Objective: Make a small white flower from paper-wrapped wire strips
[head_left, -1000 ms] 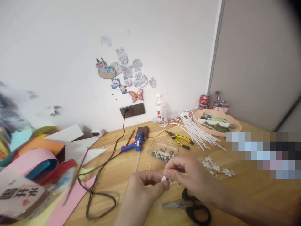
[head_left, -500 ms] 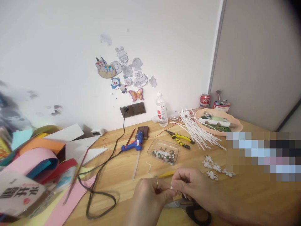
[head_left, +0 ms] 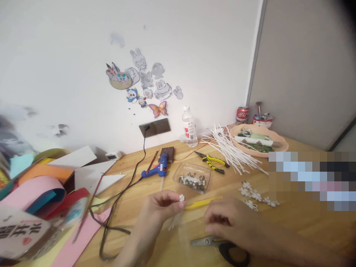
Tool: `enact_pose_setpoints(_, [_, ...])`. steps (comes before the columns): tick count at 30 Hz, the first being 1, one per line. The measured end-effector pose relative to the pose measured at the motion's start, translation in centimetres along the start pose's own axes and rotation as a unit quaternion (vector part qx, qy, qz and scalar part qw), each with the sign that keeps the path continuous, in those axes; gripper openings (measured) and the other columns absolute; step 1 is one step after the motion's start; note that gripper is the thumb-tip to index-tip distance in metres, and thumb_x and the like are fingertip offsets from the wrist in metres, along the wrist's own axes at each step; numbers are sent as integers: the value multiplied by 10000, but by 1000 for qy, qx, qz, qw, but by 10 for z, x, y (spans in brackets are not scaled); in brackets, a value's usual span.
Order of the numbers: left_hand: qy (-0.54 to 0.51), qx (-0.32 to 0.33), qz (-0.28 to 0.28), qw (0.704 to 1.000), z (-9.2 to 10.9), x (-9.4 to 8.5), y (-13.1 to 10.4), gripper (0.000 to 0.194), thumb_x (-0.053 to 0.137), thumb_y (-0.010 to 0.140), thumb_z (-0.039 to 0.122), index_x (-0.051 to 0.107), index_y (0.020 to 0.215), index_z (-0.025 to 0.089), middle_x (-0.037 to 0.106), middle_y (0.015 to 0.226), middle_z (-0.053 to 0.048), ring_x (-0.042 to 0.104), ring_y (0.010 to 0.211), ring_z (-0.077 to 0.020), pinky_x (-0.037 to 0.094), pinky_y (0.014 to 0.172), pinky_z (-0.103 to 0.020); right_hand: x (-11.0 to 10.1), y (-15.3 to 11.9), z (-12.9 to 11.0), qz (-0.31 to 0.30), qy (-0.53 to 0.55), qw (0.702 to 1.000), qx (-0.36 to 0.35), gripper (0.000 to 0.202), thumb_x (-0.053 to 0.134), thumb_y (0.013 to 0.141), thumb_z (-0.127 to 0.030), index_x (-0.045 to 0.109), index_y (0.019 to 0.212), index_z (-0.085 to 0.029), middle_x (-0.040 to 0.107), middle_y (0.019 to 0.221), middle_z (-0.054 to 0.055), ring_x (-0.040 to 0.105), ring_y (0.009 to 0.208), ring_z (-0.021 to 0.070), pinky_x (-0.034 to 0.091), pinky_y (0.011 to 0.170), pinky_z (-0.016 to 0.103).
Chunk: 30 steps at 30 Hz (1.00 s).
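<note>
Between the thumb and fingers of my left hand is a small white flower-shaped knot. My right hand hovers to its right, fingers loosely curled, with a gap by the thumb and nothing visible in it. Beneath the right hand lies a pair of black-handled scissors, partly hidden. A slim yellow tool lies between the two hands. Several white looped flower knots rest on the table to the right. Behind the hands stands a clear tray of beads.
A blue glue gun with a black cord lies left of the tray. Yellow-black pliers, white strips, a peach dish and a bottle stand behind. Coloured paper is piled at left.
My hands have come apart. The left has moved left and up with the white knot, and the right has let go of it and opened a little, above the scissors.
</note>
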<state>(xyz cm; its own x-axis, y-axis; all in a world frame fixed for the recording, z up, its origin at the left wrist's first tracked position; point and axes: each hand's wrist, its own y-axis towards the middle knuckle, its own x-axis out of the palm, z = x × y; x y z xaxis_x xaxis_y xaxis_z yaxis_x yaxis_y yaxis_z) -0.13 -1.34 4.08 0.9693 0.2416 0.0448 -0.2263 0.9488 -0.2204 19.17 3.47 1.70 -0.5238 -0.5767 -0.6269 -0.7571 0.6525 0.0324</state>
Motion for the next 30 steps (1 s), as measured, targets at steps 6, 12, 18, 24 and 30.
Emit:
enact_pose_setpoints(6, [-37, 7, 67, 997, 16, -13, 2, 150, 798, 508, 216, 682, 579, 152, 686, 574, 11, 568, 612, -105, 402, 650, -201, 5, -6, -4, -93, -114, 988, -54, 172, 638, 589, -70, 562, 701, -175, 601, 777, -7, 514, 733, 156, 321, 601, 238])
enact_pose_setpoints(12, [-79, 18, 72, 994, 22, -19, 2, 144, 781, 541, 258, 683, 582, 161, 675, 592, 21, 568, 592, -78, 441, 659, -172, 1, -8, -3, -108, -175, 974, -92, 218, 625, 626, -73, 560, 788, -203, 617, 822, -38, 545, 747, 124, 351, 599, 210])
enact_pose_setpoints(18, [-76, 10, 53, 996, 22, -19, 1, 135, 771, 563, 252, 687, 586, 150, 675, 585, 12, 575, 588, -75, 453, 643, -156, 6, -2, 6, -32, -210, 972, -105, 52, 553, 785, -171, 571, 763, -215, 602, 769, -58, 554, 703, 94, 390, 613, 188])
enact_pose_setpoints(24, [-77, -14, 7, 997, 18, -4, -6, 175, 800, 498, 195, 703, 641, 166, 697, 659, 8, 575, 600, -81, 440, 623, -171, 14, 20, 11, 52, -307, 940, -137, 145, 479, 835, -153, 559, 956, -161, 576, 924, 59, 518, 880, 205, 411, 727, 314])
enact_pose_setpoints(30, [-77, -28, -16, 997, 20, 4, -18, 203, 807, 472, 160, 707, 648, 165, 708, 647, 3, 582, 613, -85, 428, 615, -159, 31, 33, 22, 47, -382, 901, -201, 218, 443, 783, -10, 572, 936, -94, 597, 837, 110, 523, 782, 244, 417, 643, 341])
